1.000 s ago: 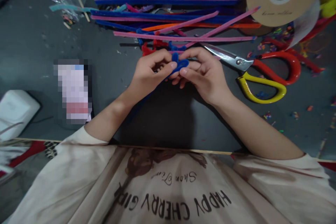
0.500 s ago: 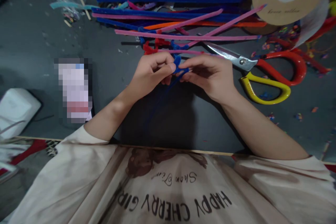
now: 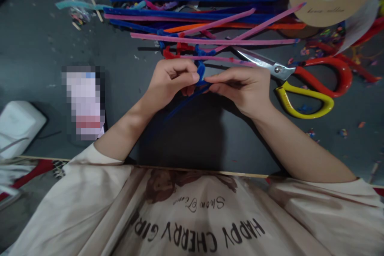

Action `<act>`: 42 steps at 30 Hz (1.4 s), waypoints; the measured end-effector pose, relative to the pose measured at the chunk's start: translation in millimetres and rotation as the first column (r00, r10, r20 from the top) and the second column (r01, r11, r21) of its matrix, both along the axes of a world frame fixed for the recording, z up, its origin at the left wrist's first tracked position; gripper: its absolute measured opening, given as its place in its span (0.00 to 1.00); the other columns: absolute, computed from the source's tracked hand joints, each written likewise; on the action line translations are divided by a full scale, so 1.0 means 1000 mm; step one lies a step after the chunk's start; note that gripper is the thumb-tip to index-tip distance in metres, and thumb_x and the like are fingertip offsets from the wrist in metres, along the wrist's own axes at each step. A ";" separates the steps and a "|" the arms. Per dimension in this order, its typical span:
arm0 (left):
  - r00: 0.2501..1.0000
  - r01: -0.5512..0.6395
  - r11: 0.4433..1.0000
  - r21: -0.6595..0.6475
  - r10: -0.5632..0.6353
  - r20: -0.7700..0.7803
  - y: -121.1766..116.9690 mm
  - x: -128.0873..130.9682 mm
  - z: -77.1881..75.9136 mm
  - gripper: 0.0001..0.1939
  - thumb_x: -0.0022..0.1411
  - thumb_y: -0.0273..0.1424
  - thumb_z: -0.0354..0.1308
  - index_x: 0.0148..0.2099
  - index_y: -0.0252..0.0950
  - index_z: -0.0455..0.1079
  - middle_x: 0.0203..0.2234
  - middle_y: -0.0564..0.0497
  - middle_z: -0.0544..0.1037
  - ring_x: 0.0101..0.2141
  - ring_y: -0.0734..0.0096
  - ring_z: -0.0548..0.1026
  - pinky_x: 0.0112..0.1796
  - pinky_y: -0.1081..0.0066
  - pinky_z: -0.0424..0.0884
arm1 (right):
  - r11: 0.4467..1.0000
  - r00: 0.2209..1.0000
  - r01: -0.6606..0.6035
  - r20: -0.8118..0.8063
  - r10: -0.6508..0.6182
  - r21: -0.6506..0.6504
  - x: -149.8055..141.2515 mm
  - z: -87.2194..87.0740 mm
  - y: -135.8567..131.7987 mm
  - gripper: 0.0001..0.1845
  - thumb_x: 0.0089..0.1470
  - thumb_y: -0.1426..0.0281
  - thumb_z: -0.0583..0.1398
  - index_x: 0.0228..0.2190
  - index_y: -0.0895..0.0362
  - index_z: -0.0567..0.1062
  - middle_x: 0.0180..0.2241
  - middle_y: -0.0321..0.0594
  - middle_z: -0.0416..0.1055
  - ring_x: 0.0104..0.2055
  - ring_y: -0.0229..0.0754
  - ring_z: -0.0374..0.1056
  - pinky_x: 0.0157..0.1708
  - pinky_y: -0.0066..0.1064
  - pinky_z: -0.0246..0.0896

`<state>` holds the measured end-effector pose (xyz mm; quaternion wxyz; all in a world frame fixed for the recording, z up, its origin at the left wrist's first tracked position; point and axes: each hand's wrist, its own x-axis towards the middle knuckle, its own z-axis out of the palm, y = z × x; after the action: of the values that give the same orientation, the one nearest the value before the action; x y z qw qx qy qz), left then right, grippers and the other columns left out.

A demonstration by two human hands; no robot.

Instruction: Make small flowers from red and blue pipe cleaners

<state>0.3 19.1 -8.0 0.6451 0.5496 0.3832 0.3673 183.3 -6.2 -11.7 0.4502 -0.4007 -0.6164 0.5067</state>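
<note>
A blue pipe cleaner, bent into a loop at its upper part, spans the gap between my two hands. My left hand is closed, pinching it between thumb and fingers. From the right, the thumb and forefinger of my right hand pinch it too. One thin end of the blue strand trails down and left below my hands, blurred toward its tip. Just beyond my fingers lie twisted red pipe cleaner pieces and a blue twisted piece.
Long pink pipe cleaners and blue ones lie across the back. Scissors with red and yellow handles are at right, below a ribbon spool. A blurred-out phone and a white device lie left. Coloured scraps dot the right side.
My right hand has drawn slightly right, its fingers closing into a flatter pinch. The blue loop between my hands has turned more upright and narrower, and its loose end has swung.
</note>
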 end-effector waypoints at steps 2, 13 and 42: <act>0.999 -0.016 1.000 -0.018 0.017 0.029 0.000 0.001 0.001 0.15 0.55 0.38 0.62 0.22 0.36 0.68 0.14 0.59 0.67 0.17 0.89 0.64 0.18 0.80 0.61 | 1.000 1.000 0.013 0.009 -0.013 0.010 0.000 0.001 -0.001 0.10 0.48 0.75 0.63 0.32 0.49 0.80 0.26 0.28 0.78 0.29 0.33 0.75 0.29 0.23 0.72; 0.998 -0.003 1.000 -0.007 0.003 -0.064 0.001 0.000 0.010 0.14 0.55 0.38 0.61 0.22 0.36 0.70 0.14 0.58 0.70 0.16 0.86 0.67 0.18 0.81 0.64 | 0.993 0.996 0.054 0.059 -0.060 0.100 0.002 -0.003 -0.001 0.08 0.51 0.71 0.62 0.33 0.47 0.80 0.28 0.29 0.78 0.29 0.35 0.75 0.30 0.26 0.72; 0.975 -0.106 0.987 0.125 0.127 -0.181 -0.001 0.006 0.007 0.07 0.58 0.25 0.55 0.27 0.35 0.65 0.17 0.60 0.70 0.19 0.88 0.71 0.21 0.84 0.68 | 0.998 1.000 -0.004 0.006 0.004 -0.055 0.001 -0.008 0.005 0.11 0.52 0.65 0.61 0.39 0.52 0.76 0.31 0.33 0.75 0.30 0.32 0.71 0.31 0.26 0.68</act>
<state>6.8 18.0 -1.5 0.5506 0.5946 0.4525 0.3722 184.4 -1.4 -19.5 0.4362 -0.4133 -0.6042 0.5233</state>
